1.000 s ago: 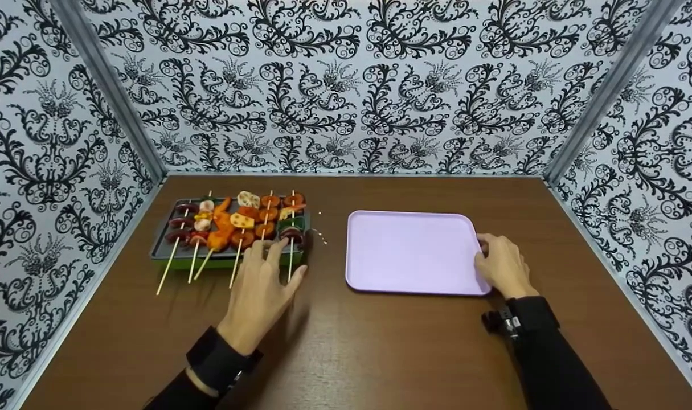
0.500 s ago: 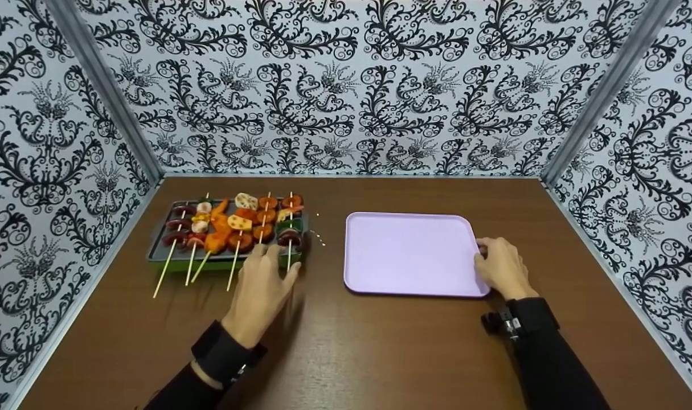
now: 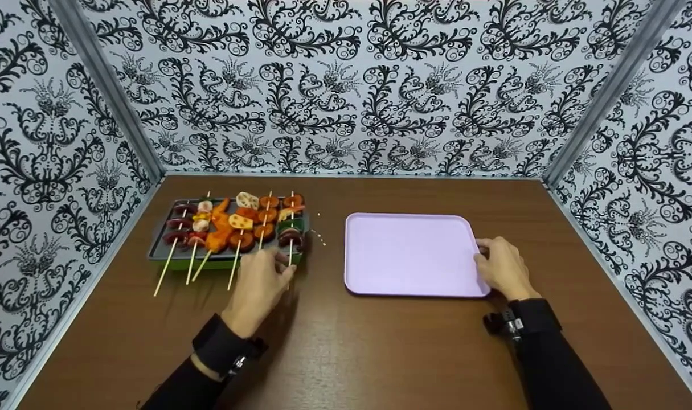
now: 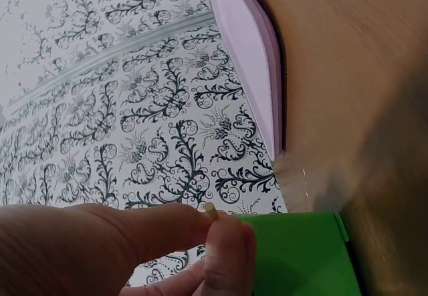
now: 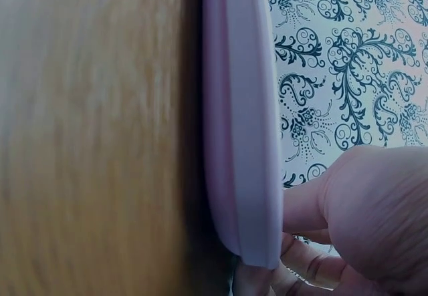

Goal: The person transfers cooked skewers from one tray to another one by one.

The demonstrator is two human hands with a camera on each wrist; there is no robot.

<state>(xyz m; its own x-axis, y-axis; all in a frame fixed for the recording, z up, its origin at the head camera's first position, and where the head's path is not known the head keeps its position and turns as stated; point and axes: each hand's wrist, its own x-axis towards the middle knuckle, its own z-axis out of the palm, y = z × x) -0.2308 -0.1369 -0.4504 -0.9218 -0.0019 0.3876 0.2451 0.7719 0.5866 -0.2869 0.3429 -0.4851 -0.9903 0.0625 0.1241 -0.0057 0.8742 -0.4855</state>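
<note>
The left hand (image 3: 258,287) pinches the rightmost skewer (image 3: 290,238) by its near stick; the food end lies on the green-sided grill (image 3: 162,250), left on the table (image 3: 346,347). To the right, the right hand (image 3: 504,269) grips the lilac tray (image 3: 411,254) by its right edge.

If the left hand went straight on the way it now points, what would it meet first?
Most likely the green wall of the grill tray: the left hand, pinching a skewer's stick, points toward it, though the gap between them is hard to judge.

3 patterned walls (image 3: 346,85), table (image 3: 346,353), perhaps glints (image 3: 324,244)
</note>
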